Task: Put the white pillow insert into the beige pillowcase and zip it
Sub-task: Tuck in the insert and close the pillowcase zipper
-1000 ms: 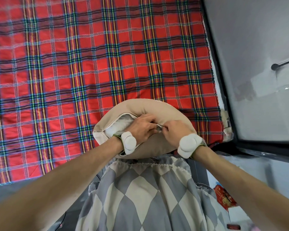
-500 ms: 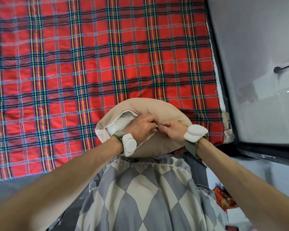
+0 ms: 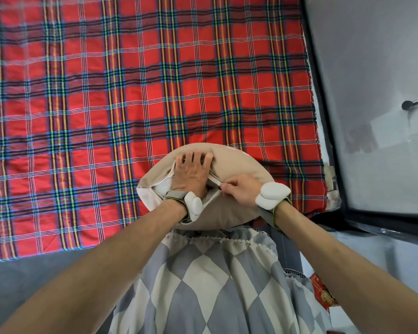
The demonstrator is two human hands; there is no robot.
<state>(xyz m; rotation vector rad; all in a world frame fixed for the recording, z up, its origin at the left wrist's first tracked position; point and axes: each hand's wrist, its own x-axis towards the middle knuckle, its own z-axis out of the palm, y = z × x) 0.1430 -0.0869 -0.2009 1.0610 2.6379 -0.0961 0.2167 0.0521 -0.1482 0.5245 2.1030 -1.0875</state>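
I am pinching the zip (image 3: 215,181) with my right hand (image 3: 243,189). Its grip is squeezed tight on the zip at the right end of the open mouth. My left hand (image 3: 192,175) is lying flat with its grip apart. The fingers are spreading out and pressing down on the beige pillowcase (image 3: 239,162) right at the mouth. The white pillow insert (image 3: 163,190) is sitting inside the pillowcase. A bit of it is peeking out just left of my left wrist, where the mouth is gaping. The pillowcase is resting on the near edge of the bed, on a red checked sheet (image 3: 130,92). My grey and white diamond clothes (image 3: 203,285) are hanging below it. A red packet (image 3: 322,292) is lying on the floor at the right.
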